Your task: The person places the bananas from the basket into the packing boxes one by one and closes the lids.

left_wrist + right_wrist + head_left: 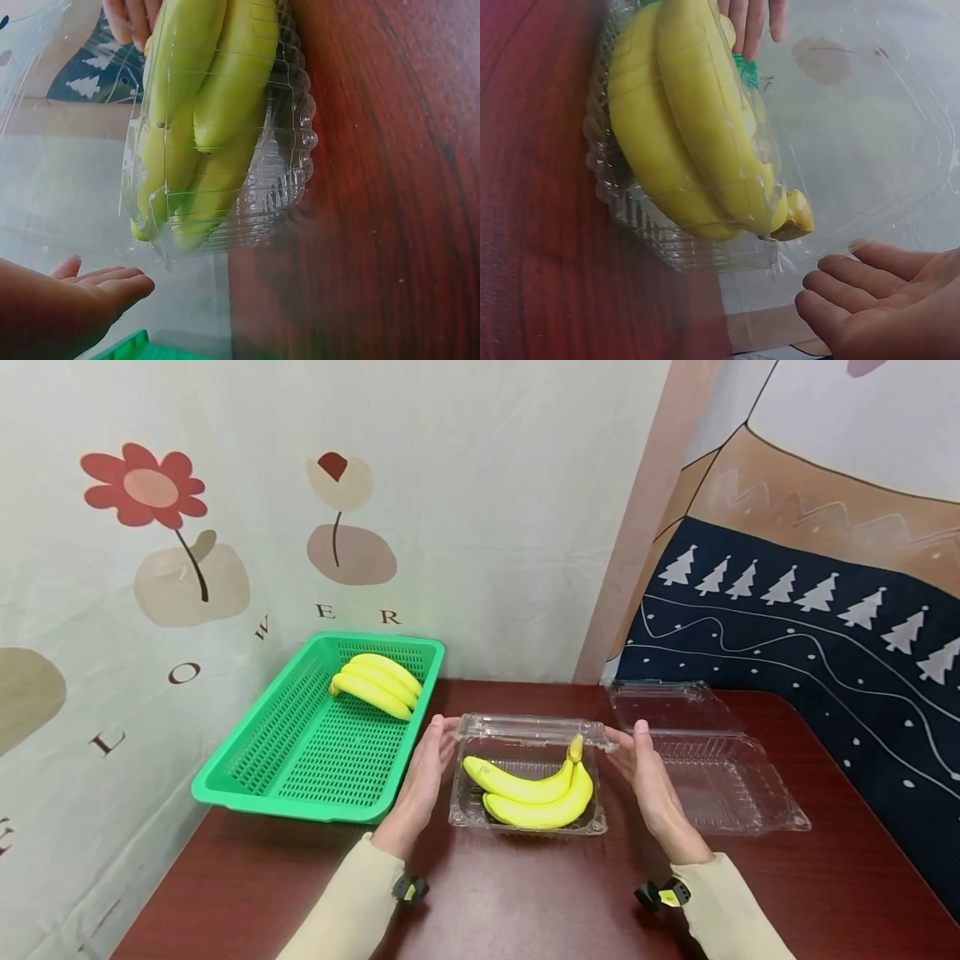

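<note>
A clear plastic clamshell box (467, 817) stands in the middle of the table with a bunch of yellow bananas (536, 789) in its base. The box's lid (528, 727) is raised at the far side. My left hand (422, 781) is at the lid's left side, fingers extended and thumb up. On the opposite side, my right hand (651, 781) has its fingertips right at the lid's edge, also with straight fingers. The banana stem (799, 212) sticks up above the base's rim in the right wrist view. Neither hand grips the bananas.
At the left, a green plastic basket (322, 814) contains another banana bunch (378, 681). A second clear clamshell box (720, 785) lies open to the right, behind my right hand. The dark red table (517, 902) meets a printed cloth backdrop (510, 527) at the back.
</note>
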`<state>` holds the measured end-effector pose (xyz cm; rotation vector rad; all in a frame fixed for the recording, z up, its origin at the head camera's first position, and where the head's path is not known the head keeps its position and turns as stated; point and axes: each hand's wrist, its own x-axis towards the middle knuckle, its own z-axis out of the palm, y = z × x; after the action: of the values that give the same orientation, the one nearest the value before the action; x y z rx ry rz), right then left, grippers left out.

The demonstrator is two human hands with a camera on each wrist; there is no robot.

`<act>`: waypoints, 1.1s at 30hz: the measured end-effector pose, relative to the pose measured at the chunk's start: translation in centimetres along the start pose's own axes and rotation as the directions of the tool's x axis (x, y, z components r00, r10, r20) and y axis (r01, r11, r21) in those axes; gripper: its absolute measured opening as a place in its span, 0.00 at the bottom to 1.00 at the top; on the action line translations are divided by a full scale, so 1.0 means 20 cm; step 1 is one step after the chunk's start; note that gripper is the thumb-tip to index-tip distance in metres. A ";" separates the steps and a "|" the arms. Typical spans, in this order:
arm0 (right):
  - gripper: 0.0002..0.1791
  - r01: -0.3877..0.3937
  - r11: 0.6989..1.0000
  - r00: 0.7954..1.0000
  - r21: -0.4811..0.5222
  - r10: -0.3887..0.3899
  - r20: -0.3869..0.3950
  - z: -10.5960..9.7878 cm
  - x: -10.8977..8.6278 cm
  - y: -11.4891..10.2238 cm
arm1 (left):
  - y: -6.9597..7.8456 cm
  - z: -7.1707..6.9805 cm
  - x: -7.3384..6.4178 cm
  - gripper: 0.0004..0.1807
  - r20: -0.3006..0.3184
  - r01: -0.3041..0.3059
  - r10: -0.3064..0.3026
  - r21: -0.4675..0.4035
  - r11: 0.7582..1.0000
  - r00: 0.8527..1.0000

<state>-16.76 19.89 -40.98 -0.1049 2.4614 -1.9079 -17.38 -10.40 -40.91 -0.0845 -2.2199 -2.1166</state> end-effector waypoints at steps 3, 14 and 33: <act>0.48 0.008 1.000 1.000 -0.024 -0.008 0.011 0.00 -0.01 0.00 | 0.00 -0.01 -0.02 0.42 0.023 0.027 -0.028 0.012 1.000 0.999; 0.44 0.019 0.999 0.998 -0.051 -0.016 0.057 0.02 -0.04 0.01 | -0.01 -0.05 -0.07 0.40 0.114 0.055 -0.062 0.060 0.997 0.992; 0.36 0.029 0.993 0.995 -0.111 -0.018 0.102 0.03 -0.05 0.04 | -0.06 -0.05 -0.09 0.38 0.137 0.022 -0.052 0.213 0.977 0.989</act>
<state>-15.82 19.63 -41.95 -0.2277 2.5099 -1.7266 -15.77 -11.46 -42.14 -0.1875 -2.5323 -1.9336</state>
